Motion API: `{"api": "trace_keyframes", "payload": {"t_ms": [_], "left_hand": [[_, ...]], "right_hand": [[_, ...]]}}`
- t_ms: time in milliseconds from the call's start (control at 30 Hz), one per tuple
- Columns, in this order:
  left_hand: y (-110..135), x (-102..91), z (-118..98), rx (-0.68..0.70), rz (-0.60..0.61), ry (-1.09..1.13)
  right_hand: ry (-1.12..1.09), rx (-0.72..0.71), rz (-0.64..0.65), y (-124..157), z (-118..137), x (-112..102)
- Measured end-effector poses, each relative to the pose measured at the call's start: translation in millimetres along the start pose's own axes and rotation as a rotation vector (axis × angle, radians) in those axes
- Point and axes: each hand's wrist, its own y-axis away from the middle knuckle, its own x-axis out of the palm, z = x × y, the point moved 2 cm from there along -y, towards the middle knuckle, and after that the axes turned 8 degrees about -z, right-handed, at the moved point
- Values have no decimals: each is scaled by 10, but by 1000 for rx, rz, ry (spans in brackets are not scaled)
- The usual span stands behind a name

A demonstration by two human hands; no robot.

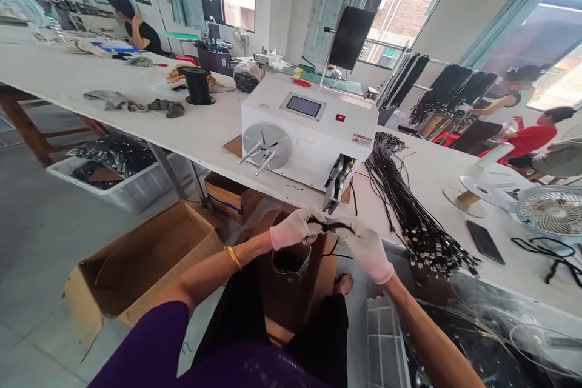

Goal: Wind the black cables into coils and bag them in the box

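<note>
Head view: a black cable bundle (335, 226) is held in the air between two gloved hands, in front of the table (213, 145) edge and just below the metal guide (335, 185) of a white machine (313, 127). Its long axis runs crosswise, left to right across the person's front, roughly level; the right end bends over the fingers and points down to the right. Thin loose strands hang beneath it, near the right hand, one of them pointing right. The left hand (297, 228) is closed around the left end, thumb and fingers pressed together; the right hand (364, 245) pinches the other end, though its fingertips are partly hidden by the cable. Below the hands is a cardboard box (327, 267) between the person's legs, with a clear plastic bag (291, 264) in it. To the right, a larger heap of black cables (400, 200) lies on the table, its length slanting from beside the machine to the near edge, silvery connectors pointing toward the person's right.
</note>
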Motion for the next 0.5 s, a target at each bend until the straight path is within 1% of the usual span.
{"api": "trace_keyframes", "payload": {"t_ms": [67,133,200,300,400,500], "left_hand": [[-242,-53,-24,57,16,-36],[-515,-111,-50,115,16,-77],[-798,-168,-68,161,-21,-142],[-1179,-249,-66,274,-114,-346],[-1460,-317,7,434,-147,-572],[-1670,-392,158,503,-130,-656]], "right_hand": [[-77,62,-31,-158,-62,-31],[-108,99,-102,-347,-134,-67],[-109,121,-181,-548,-227,-96],[-98,135,-276,-826,-400,-110],[-84,124,-323,-1040,-592,-83],[-88,107,-332,-1196,-788,-34]]}}
